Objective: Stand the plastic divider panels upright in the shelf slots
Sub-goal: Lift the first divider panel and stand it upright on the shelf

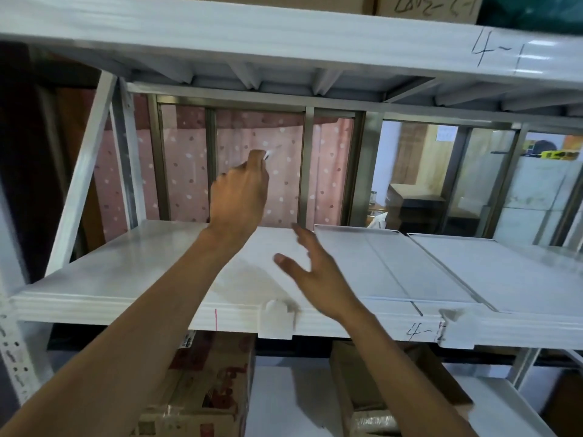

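A clear plastic divider panel [267, 154] stands upright over the white shelf board [126, 272]. It is almost see-through; only a bright glint at its top edge and a faint haze lower down show. My left hand [239, 197] is raised and pinches that top edge. A white clip [277, 321] on the shelf's front lip sits below the panel's near end. My right hand [315, 275] hovers just right of the panel with fingers spread, holding nothing; I cannot tell if it touches the panel.
A second white clip [454, 318] sits on the front lip further right, by the handwritten mark "4-1". The upper shelf beam [284, 36] hangs close overhead. Cardboard boxes [208, 389] fill the level below. A window frame and pink curtain [189, 171] lie behind.
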